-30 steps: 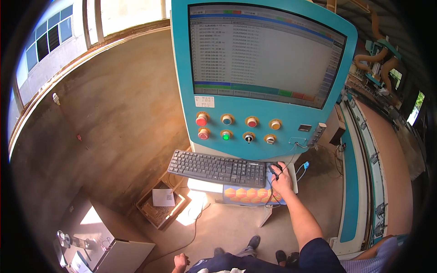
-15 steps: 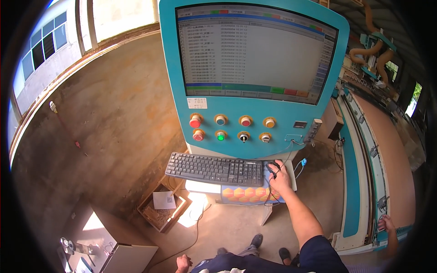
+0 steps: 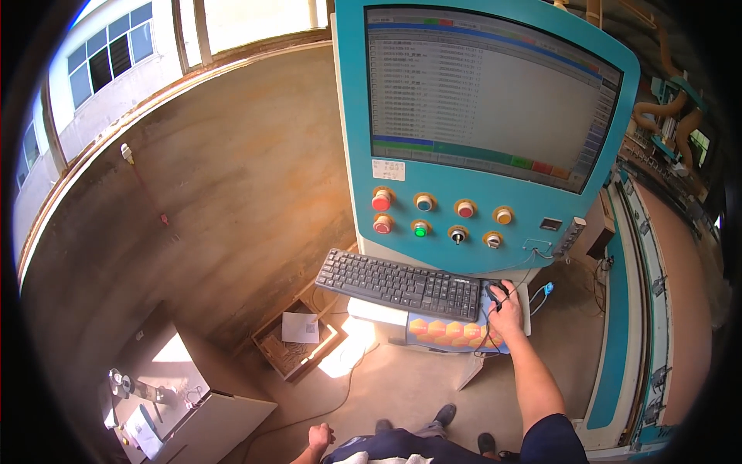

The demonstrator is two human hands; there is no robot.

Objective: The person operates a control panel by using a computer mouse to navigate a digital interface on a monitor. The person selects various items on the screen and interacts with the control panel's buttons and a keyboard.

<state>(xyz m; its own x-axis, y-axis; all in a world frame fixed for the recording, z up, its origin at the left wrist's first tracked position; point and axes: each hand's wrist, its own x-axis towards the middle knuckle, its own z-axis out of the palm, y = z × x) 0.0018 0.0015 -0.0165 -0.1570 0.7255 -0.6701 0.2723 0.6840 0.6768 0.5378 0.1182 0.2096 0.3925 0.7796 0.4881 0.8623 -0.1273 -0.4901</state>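
Observation:
My right hand [image 3: 506,313] rests over a black computer mouse [image 3: 495,291], its fingers wrapped on it at the right end of the console's shelf. Beside it on the left lies a black keyboard [image 3: 402,284], tilted slightly. Under the mouse is a mouse pad with an orange and yellow hexagon pattern [image 3: 448,331]. My left hand [image 3: 320,438] hangs low near my body, its fingers curled and nothing visible in them. Above the keyboard stands a teal control console [image 3: 479,251] with a lit screen [image 3: 495,100] showing a list of rows.
Round push buttons and switches, including a red button [image 3: 381,201] and a lit green button [image 3: 420,230], line the console. A wooden box [image 3: 292,371] with papers sits on the floor at left. Nearby is a white cabinet [image 3: 220,421] carrying tools. A long machine bed [image 3: 680,309] runs along the right.
The view has turned left, so the console and keyboard appear farther right. My right hand stays on the mouse. Another person's hand at the machine bed is no longer in view.

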